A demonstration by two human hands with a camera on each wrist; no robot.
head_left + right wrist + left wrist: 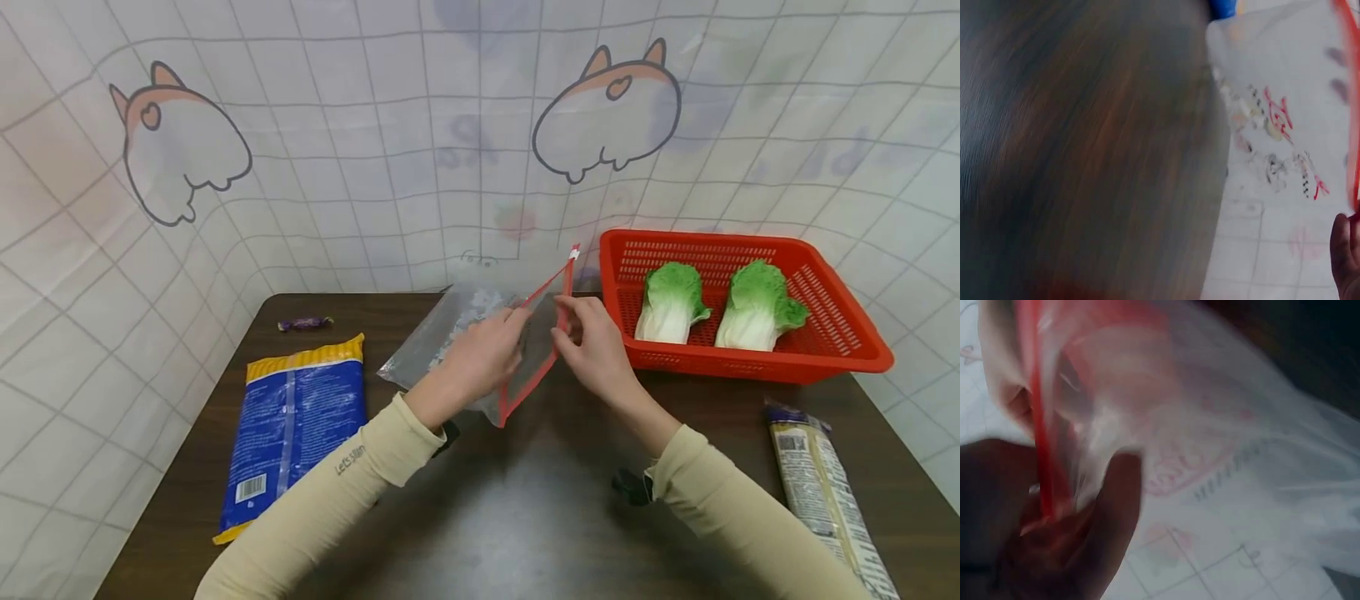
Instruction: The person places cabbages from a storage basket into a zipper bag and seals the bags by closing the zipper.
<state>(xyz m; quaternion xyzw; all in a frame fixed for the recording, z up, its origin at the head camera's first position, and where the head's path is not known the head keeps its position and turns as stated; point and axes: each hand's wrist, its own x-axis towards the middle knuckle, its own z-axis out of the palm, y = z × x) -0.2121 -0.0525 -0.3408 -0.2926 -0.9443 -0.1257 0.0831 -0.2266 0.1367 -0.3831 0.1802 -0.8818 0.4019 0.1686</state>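
Note:
A clear plastic zip bag (423, 337) with a red zip edge and pale printing is held up over the table, its mouth spread apart. My left hand (480, 354) grips the near-left rim of that mouth. Opposite it, my right hand (597, 346) pinches the right rim between thumb and fingers. A white slider (574, 253) sits at the top corner of the red zip. In the left wrist view, the left thumb (1121, 494) lies against the see-through film beside the red strip. The right wrist view catches only fingertips (1344, 250) at the bag's red edge.
Behind the right hand stands a red basket (750, 364) with two Chinese cabbages (672, 302). A blue and yellow packet (300, 425) lies at left, below a small purple wrapped candy (305, 323). Along the right lies a long printed packet (821, 492). A patterned cloth (360, 167) hangs behind the table.

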